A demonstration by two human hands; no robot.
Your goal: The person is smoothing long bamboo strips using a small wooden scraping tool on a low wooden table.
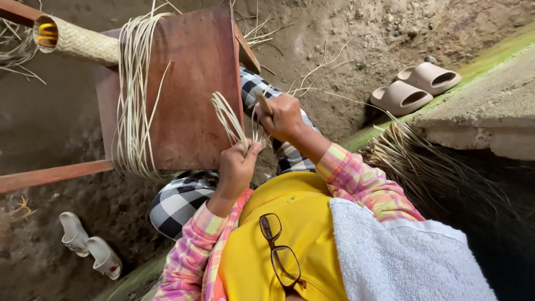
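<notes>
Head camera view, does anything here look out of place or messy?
Mostly tidy work. Loose straw strips lie scattered on the dirt floor beyond the wooden board, and the glasses hang from the yellow shirt collar. Both hands hold strips normally.

Pale, dry fibre strips (229,118), thin and matt, run through the grip of both hands. Just beyond that grip lies a reddish wooden board (189,83), smooth and dull, on which more strips lie. Farther off, a roll of woven matting (78,42) looks rough.
</notes>
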